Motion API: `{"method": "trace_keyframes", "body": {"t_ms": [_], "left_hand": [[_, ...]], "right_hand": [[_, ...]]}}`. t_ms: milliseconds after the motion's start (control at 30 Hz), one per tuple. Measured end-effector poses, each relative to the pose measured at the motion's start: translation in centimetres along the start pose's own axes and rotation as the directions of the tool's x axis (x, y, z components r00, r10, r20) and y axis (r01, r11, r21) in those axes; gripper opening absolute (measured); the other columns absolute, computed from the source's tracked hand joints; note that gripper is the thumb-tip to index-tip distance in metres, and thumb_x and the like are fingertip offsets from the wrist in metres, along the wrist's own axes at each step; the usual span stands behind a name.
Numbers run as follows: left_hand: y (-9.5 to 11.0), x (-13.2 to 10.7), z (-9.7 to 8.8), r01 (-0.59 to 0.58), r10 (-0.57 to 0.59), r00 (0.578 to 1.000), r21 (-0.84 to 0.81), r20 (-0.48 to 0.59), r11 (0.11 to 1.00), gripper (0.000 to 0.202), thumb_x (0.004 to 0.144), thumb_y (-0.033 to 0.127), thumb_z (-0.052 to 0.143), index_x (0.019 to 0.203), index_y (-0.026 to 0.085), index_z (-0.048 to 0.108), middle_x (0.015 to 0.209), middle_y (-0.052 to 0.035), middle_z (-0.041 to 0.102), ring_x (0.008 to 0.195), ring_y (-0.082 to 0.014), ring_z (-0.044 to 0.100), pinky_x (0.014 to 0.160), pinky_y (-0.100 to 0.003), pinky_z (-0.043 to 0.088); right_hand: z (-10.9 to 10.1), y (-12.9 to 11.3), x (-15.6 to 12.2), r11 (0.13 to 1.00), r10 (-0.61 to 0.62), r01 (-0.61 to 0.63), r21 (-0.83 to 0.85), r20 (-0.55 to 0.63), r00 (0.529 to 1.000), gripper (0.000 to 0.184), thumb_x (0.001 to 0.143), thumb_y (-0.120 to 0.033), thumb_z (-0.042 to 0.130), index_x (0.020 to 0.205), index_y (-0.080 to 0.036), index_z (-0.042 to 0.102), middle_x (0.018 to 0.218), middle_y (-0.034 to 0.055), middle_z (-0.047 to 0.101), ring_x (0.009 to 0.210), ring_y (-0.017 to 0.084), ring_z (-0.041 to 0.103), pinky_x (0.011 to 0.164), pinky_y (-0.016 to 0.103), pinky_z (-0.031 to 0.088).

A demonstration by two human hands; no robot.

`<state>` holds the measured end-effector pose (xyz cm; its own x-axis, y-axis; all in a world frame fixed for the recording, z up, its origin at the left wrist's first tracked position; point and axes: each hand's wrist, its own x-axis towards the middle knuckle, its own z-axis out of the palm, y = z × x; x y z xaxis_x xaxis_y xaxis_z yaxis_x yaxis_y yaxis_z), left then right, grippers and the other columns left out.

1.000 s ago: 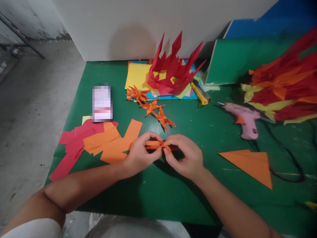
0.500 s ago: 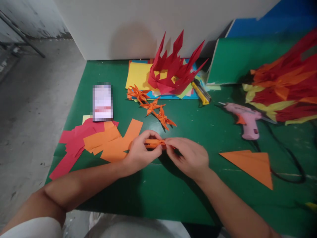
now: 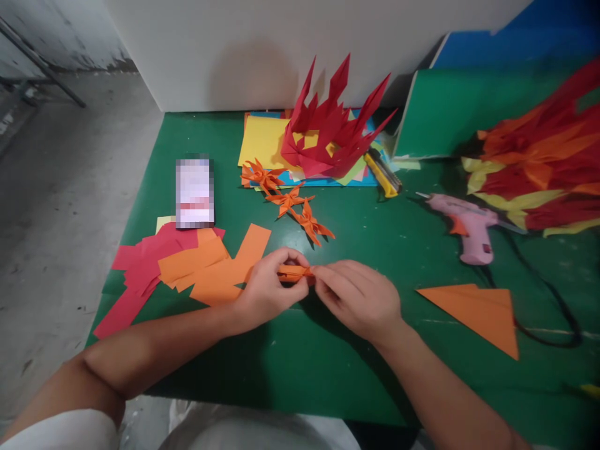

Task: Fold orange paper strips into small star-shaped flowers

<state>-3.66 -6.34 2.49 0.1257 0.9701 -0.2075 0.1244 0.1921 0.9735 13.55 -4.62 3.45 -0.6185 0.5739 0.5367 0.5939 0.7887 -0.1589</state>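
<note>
A small folded piece of orange paper [image 3: 291, 272] is held between my two hands over the green table. My left hand [image 3: 268, 290] is closed around its left part, thumb and fingers pressed on it. At its right end the fingertips of my right hand [image 3: 359, 297] pinch the paper; part of it is hidden behind them. Just beyond my hands lie several folded orange paper flowers [image 3: 310, 223]. Flat orange paper strips [image 3: 225, 278] and red paper strips [image 3: 145, 265] are spread left of my left hand.
A red folded-paper crown [image 3: 323, 140] stands on coloured sheets [image 3: 260, 140] at the back, beside a yellow cutter [image 3: 385, 175]. A pink glue gun [image 3: 471, 228] with a black cord and an orange paper triangle [image 3: 482, 312] lie right. A phone [image 3: 194, 194] is at the left.
My right hand has shifted very slightly to the right, still pinching the folded paper. My left hand keeps its hold, and the objects on the table stay where they were.
</note>
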Motion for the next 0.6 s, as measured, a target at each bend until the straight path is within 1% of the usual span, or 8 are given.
{"method": "trace_keyframes", "body": {"t_ms": [67, 133, 200, 267, 367, 433, 533, 600], "left_hand": [[-0.1, 0.1, 0.0, 0.022, -0.022, 1.0, -0.047, -0.001, 0.999, 0.017, 0.07, 0.017, 0.065, 0.085, 0.018, 0.057, 0.074, 0.0022, 0.057, 0.065, -0.0088, 0.054, 0.059, -0.019, 0.043], [-0.2, 0.2, 0.1, 0.039, -0.041, 0.999, -0.121, -0.012, 0.992, 0.018, 0.071, 0.019, 0.066, 0.086, 0.018, 0.055, 0.075, 0.0025, 0.056, 0.063, -0.0077, 0.054, 0.058, -0.018, 0.043], [-0.2, 0.3, 0.1, 0.047, -0.054, 0.998, -0.187, -0.032, 0.981, 0.019, 0.073, 0.022, 0.067, 0.086, 0.018, 0.054, 0.075, 0.0025, 0.056, 0.062, -0.0072, 0.054, 0.058, -0.018, 0.044], [-0.2, 0.3, 0.1, 0.03, -0.043, 0.998, -0.215, -0.054, 0.976, 0.02, 0.073, 0.024, 0.068, 0.086, 0.018, 0.055, 0.078, 0.0017, 0.057, 0.065, -0.0078, 0.056, 0.06, -0.019, 0.046], [-0.2, 0.3, 0.1, 0.007, -0.015, 0.999, -0.224, -0.035, 0.975, 0.02, 0.073, 0.023, 0.069, 0.089, 0.018, 0.057, 0.083, -0.0008, 0.06, 0.073, -0.0099, 0.059, 0.065, -0.02, 0.048], [-0.2, 0.3, 0.1, 0.002, -0.005, 1.0, -0.228, -0.013, 0.974, 0.02, 0.073, 0.023, 0.069, 0.09, 0.018, 0.059, 0.086, -0.0021, 0.061, 0.076, -0.0113, 0.061, 0.069, -0.021, 0.049], [-0.2, 0.3, 0.1, 0.0, -0.001, 1.0, -0.236, -0.004, 0.972, 0.018, 0.074, 0.023, 0.069, 0.088, 0.017, 0.06, 0.085, -0.0018, 0.062, 0.076, -0.0112, 0.061, 0.069, -0.021, 0.049], [-0.2, 0.3, 0.1, 0.0, -0.001, 1.0, -0.252, -0.005, 0.968, 0.017, 0.073, 0.023, 0.07, 0.086, 0.017, 0.06, 0.083, -0.001, 0.061, 0.073, -0.0101, 0.06, 0.067, -0.02, 0.049]], "right_hand": [[-0.3, -0.1, 0.1, 0.994, 0.074, -0.072, 0.078, -0.019, 0.997, 0.027, 0.08, -0.011, 0.055, 0.103, -0.023, 0.059, 0.074, 0.0024, 0.069, 0.062, 0.016, 0.061, 0.06, 0.03, 0.049], [-0.4, -0.1, 0.4, 0.958, 0.215, -0.21, 0.195, -0.005, 0.977, 0.032, 0.08, -0.015, 0.056, 0.111, -0.024, 0.055, 0.08, 0.0029, 0.068, 0.066, 0.017, 0.062, 0.063, 0.031, 0.051], [-0.4, -0.3, 0.6, 0.898, 0.34, -0.335, 0.287, 0.031, 0.94, 0.034, 0.079, -0.02, 0.059, 0.111, -0.024, 0.053, 0.086, 0.0044, 0.067, 0.074, 0.018, 0.063, 0.067, 0.032, 0.053], [-0.1, -0.5, 0.8, 0.851, 0.401, -0.394, 0.347, 0.056, 0.915, 0.029, 0.077, -0.02, 0.059, 0.105, -0.023, 0.054, 0.09, 0.0052, 0.065, 0.079, 0.019, 0.063, 0.07, 0.032, 0.053], [0.6, -1.0, 0.9, 0.781, 0.47, -0.455, 0.429, 0.077, 0.879, 0.016, 0.079, -0.017, 0.057, 0.094, -0.022, 0.054, 0.085, 0.0031, 0.064, 0.074, 0.016, 0.062, 0.066, 0.029, 0.052], [0.9, -1.3, 0.9, 0.752, 0.497, -0.479, 0.454, 0.088, 0.863, 0.012, 0.079, -0.015, 0.055, 0.089, -0.023, 0.053, 0.081, 0.0013, 0.063, 0.069, 0.015, 0.061, 0.062, 0.027, 0.05], [1.1, -1.6, 0.9, 0.748, 0.517, -0.487, 0.451, 0.065, 0.854, 0.012, 0.081, -0.014, 0.053, 0.088, -0.023, 0.053, 0.08, 0.0005, 0.063, 0.068, 0.014, 0.06, 0.06, 0.026, 0.049], [1.2, -1.8, 0.8, 0.758, 0.515, -0.47, 0.451, 0.029, 0.857, 0.012, 0.081, -0.013, 0.052, 0.088, -0.023, 0.053, 0.08, 0.0004, 0.063, 0.068, 0.014, 0.06, 0.06, 0.026, 0.048]]}}
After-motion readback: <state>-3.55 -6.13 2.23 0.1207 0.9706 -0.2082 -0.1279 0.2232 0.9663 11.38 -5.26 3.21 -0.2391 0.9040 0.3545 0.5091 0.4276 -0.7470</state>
